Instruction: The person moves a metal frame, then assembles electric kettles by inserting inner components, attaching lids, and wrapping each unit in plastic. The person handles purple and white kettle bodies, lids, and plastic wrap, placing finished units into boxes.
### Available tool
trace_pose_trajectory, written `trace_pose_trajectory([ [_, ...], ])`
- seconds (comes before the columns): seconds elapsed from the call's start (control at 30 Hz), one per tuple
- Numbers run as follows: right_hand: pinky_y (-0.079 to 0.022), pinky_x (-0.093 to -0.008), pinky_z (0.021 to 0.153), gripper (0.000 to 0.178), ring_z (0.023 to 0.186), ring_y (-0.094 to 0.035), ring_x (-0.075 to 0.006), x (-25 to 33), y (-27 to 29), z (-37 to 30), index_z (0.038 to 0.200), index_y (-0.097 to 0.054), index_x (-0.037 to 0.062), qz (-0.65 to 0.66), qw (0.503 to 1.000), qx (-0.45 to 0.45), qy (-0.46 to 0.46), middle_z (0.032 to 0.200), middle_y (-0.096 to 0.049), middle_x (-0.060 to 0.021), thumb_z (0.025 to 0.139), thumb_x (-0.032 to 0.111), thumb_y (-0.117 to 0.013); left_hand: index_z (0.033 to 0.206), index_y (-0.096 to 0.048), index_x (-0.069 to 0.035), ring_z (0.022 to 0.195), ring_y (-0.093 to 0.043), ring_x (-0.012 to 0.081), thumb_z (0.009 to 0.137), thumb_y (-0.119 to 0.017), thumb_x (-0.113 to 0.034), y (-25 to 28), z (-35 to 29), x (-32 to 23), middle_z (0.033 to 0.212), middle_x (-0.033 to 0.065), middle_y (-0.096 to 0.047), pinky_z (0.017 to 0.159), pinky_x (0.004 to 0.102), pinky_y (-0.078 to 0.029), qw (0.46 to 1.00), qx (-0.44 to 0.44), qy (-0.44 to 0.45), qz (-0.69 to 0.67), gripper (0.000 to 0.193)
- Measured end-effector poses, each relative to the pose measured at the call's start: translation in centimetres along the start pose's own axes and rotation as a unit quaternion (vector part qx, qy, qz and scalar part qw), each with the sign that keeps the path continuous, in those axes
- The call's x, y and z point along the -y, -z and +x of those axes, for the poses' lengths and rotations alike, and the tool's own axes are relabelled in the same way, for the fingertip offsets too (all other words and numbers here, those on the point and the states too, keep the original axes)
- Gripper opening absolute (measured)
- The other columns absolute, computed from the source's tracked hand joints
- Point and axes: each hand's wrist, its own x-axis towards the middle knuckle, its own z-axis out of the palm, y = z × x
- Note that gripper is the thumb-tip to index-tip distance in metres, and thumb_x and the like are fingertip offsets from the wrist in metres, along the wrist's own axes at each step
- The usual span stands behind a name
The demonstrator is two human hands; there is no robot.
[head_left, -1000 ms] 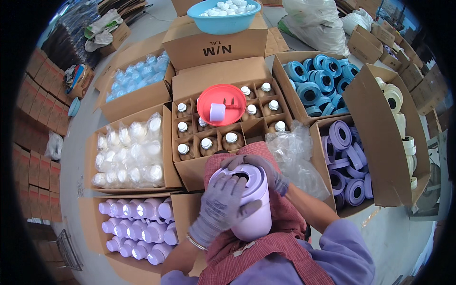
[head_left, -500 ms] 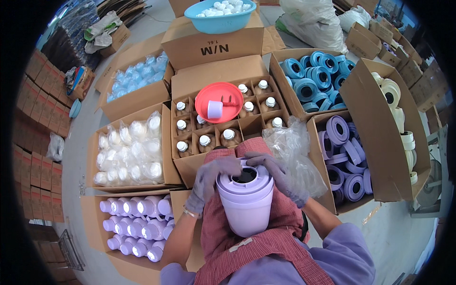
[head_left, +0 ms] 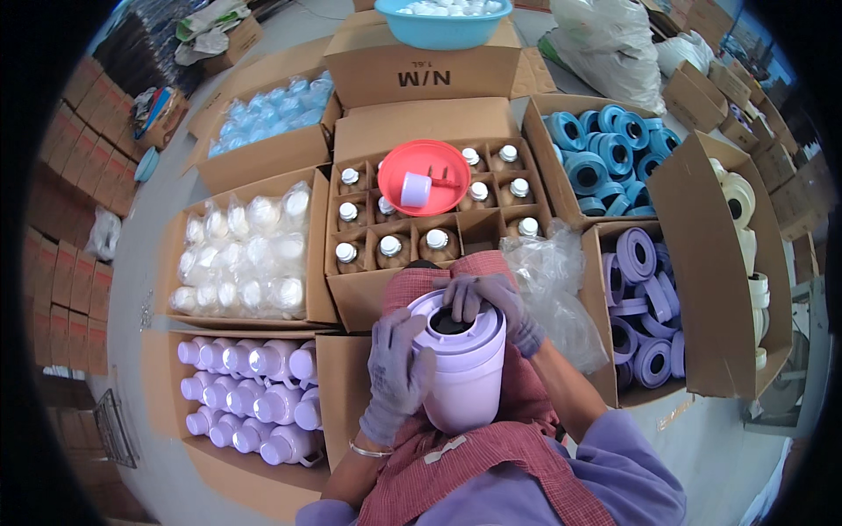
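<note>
A lilac jug body (head_left: 463,399) stands upright on my lap, with a lilac collar ring (head_left: 481,337) around its dark round opening. My left hand (head_left: 396,373), in a greyish-purple glove, cups the jug's left side, with the thumb against its front and the fingers by the collar. My right hand (head_left: 491,302), gloved alike, reaches over the collar from the far right. Its fingers curl down at the opening and grip the ring's rim; the fingertips are partly hidden inside.
Ahead, a divided carton (head_left: 355,294) holds white-capped bottles; a red dish (head_left: 438,156) with a lilac cup rests on them. Boxes of lilac jugs (head_left: 250,399) and white wrapped pieces (head_left: 241,259) stand left. Lilac rings (head_left: 653,361) and blue rings (head_left: 614,153) fill boxes at right, near crumpled plastic bags (head_left: 553,289).
My left hand has slid from the top of the collar down to the jug's left side. My right fingers have moved from the collar's far edge over the opening.
</note>
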Motion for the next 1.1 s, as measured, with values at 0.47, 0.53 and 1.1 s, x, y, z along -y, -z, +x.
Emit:
trace_pose_trajectory([
  [0.47,-0.051,-0.0412,0.087,0.057,0.100,-0.065,-0.0357,14.9,-1.6,-12.4,0.134,-0.055,0.0085,-0.475,0.734,-0.191,-0.447,0.109,-0.065,-0.0226,0.089,0.043,-0.062,0.127,-0.057,-0.004,0.123,-0.049,0.0340,0.084,-0.071,-0.015,-0.9,-2.9,0.8,0.127,0.0175,-0.053,0.105,0.0434,-0.039,0.939,0.300,0.002,-0.169,0.047],
  [0.53,-0.050,-0.0401,0.091,0.054,0.105,-0.065,-0.0347,12.6,2.2,-15.8,0.131,-0.057,0.0061,-0.310,0.754,-0.231,-0.530,0.114,-0.067,-0.0209,0.094,0.046,-0.053,0.136,-0.051,-0.001,0.122,-0.051,0.0293,0.086,-0.072,-0.016,0.6,-4.0,0.8,0.126,0.0174,-0.053,0.103,0.0397,-0.042,0.879,0.356,0.179,-0.262,0.056],
  [1.1,-0.047,-0.0354,0.094,0.059,0.102,-0.063,-0.0236,14.6,-3.2,-5.6,0.108,-0.066,-0.0017,-0.199,0.913,-0.280,-0.219,0.106,-0.066,-0.0147,0.102,0.049,-0.037,0.117,-0.067,-0.005,0.122,-0.056,0.0302,0.090,-0.062,-0.020,0.3,0.7,1.4,0.127,0.0147,-0.062,0.103,0.0401,-0.044,0.977,0.168,0.041,-0.123,0.031],
])
